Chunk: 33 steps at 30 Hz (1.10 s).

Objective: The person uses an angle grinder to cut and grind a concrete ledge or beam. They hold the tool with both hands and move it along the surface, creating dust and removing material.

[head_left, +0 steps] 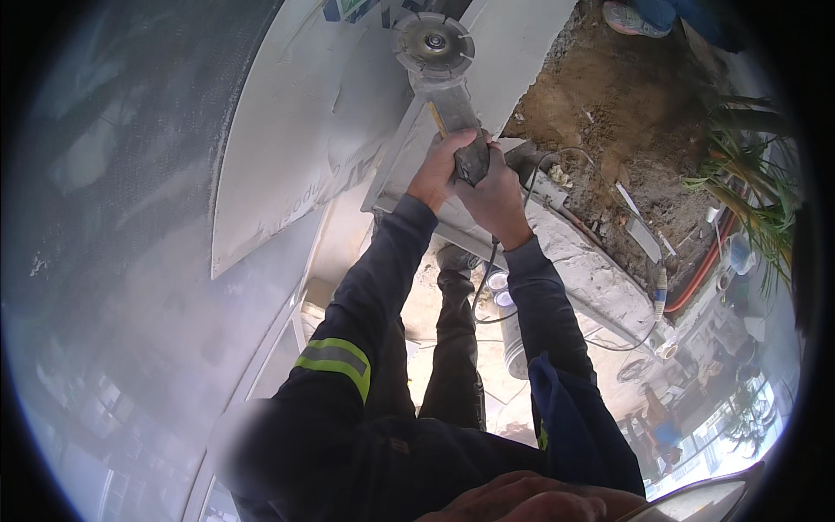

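An angle grinder (452, 111) with a segmented cutting disc (426, 56) is held at arm's length over a pale board ledge (513, 43). My left hand (439, 174) is closed on the grinder's body, its thumb along the side. My right hand (491, 196) also grips the body, just right of my left, and partly hides it. A dark power cord (490, 265) hangs from the grinder past my right wrist. A white panel (287, 148) with faint lettering lies left of the tool, beside a large grey, cloudy surface (122, 217).
At right are a dirt bed (600, 104), plants (748, 183), orange pipe (700, 283) and scraps. A concrete curb (600, 283) runs below the dirt. A white bucket (513, 348) stands beside my legs. Another person's shoe (631, 17) shows at top right, and a distant person (665, 435) at lower right.
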Each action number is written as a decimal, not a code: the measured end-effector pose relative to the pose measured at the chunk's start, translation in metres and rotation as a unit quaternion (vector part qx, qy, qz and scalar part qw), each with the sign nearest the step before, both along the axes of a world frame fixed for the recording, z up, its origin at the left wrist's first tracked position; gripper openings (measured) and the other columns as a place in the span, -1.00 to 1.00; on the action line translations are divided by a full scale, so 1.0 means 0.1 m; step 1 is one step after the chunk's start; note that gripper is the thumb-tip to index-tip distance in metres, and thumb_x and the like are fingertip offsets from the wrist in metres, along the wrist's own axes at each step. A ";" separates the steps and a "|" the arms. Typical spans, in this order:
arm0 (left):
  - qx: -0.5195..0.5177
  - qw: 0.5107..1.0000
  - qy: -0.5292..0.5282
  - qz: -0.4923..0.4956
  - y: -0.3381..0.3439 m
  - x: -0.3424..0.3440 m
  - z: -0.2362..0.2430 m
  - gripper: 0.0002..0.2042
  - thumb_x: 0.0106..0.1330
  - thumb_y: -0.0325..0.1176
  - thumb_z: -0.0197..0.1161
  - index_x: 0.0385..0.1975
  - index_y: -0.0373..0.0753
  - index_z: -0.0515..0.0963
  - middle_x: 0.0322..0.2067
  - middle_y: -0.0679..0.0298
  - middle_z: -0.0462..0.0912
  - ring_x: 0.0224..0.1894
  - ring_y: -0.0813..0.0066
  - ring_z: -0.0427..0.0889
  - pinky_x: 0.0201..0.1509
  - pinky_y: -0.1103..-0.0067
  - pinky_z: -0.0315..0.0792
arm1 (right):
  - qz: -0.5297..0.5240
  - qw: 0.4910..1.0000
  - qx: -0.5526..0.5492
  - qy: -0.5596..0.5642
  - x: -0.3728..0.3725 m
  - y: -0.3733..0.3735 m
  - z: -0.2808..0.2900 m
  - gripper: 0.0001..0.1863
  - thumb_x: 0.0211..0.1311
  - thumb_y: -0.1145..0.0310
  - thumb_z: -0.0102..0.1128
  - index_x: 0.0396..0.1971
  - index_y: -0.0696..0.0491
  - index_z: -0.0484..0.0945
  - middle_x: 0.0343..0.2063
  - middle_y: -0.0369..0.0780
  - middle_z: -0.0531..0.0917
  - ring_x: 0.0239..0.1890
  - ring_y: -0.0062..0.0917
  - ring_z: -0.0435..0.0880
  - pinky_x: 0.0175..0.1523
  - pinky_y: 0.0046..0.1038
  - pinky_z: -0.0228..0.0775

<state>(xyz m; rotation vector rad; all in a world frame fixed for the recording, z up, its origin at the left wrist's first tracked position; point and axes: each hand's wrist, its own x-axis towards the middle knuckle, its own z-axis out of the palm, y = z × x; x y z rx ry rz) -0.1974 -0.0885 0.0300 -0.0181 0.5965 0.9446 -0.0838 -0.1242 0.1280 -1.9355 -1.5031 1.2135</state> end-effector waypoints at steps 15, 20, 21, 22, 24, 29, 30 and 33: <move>0.071 0.952 0.163 -0.250 -0.34 0.48 0.55 -0.64 0.24 -0.33 0.47 -0.04 -0.35 0.59 -0.25 0.18 0.73 -0.22 0.33 0.75 -0.09 0.41 0.64 | -0.132 0.795 -0.177 0.565 0.90 -0.89 -0.31 -0.61 0.02 0.54 0.44 -0.11 0.24 0.57 -0.36 -0.19 0.69 -0.39 -0.45 0.75 -0.28 -0.43 0.63; 0.302 0.773 0.544 -0.124 -0.46 0.87 0.63 -0.51 0.17 -0.29 0.56 -0.08 -0.44 0.47 -0.33 0.02 0.74 -0.28 0.16 0.77 -0.14 0.37 0.61 | -0.184 0.943 -0.017 0.276 0.64 -0.93 -0.58 -0.29 -0.05 0.36 0.62 0.07 0.31 0.46 -0.28 -0.06 0.75 -0.24 -0.36 0.78 -0.12 -0.36 0.60; 0.283 0.767 0.557 -0.145 -0.45 0.93 0.66 -0.49 0.17 -0.27 0.57 -0.09 -0.46 0.44 -0.31 -0.03 0.73 -0.26 0.14 0.77 -0.13 0.36 0.61 | -0.225 0.941 0.021 0.251 0.54 -0.92 -0.58 -0.24 -0.06 0.33 0.64 0.10 0.32 0.42 -0.28 -0.03 0.75 -0.22 -0.33 0.78 -0.10 -0.33 0.59; 0.265 0.758 0.574 -0.162 -0.41 0.97 0.71 -0.47 0.17 -0.25 0.58 -0.10 -0.47 0.42 -0.28 -0.08 0.73 -0.25 0.12 0.77 -0.12 0.34 0.61 | -0.261 0.936 0.060 0.227 0.42 -0.89 -0.58 -0.19 -0.07 0.31 0.65 0.13 0.33 0.38 -0.28 -0.01 0.75 -0.20 -0.31 0.78 -0.08 -0.31 0.59; 0.242 0.741 0.595 -0.195 -0.34 0.98 0.66 -0.44 0.17 -0.22 0.58 -0.12 -0.49 0.39 -0.24 -0.14 0.71 -0.21 0.11 0.77 -0.11 0.32 0.60 | -0.289 0.929 0.084 0.214 0.35 -0.82 -0.62 -0.18 -0.07 0.32 0.64 0.14 0.32 0.35 -0.26 0.00 0.75 -0.18 -0.32 0.78 -0.07 -0.31 0.58; 0.167 0.822 0.453 -0.302 0.14 0.77 0.33 -0.48 0.16 -0.24 0.61 -0.08 -0.47 0.49 -0.16 0.04 0.70 -0.17 0.32 0.72 -0.06 0.40 0.57 | -0.281 0.907 0.039 0.311 0.44 -0.55 -0.84 -0.47 -0.02 0.47 0.37 -0.02 0.34 0.45 -0.30 -0.04 0.71 -0.23 -0.39 0.71 -0.10 -0.35 0.57; 0.150 0.847 0.397 -0.321 0.22 0.75 0.26 -0.49 0.16 -0.25 0.61 -0.07 -0.46 0.52 -0.16 0.09 0.70 -0.17 0.36 0.71 -0.06 0.43 0.56 | -0.270 0.912 0.038 0.306 0.46 -0.50 -0.88 -0.47 -0.02 0.47 0.37 -0.02 0.35 0.45 -0.30 -0.04 0.71 -0.23 -0.40 0.72 -0.10 -0.35 0.57; 0.129 0.862 0.366 -0.326 0.34 0.75 0.07 -0.60 0.19 -0.29 0.57 -0.10 -0.41 0.60 -0.20 0.20 0.70 -0.22 0.45 0.69 -0.10 0.50 0.55 | -0.242 0.924 0.045 0.294 0.55 -0.33 -1.03 -0.41 -0.06 0.44 0.39 0.01 0.38 0.44 -0.30 0.02 0.72 -0.24 -0.31 0.76 -0.09 -0.34 0.58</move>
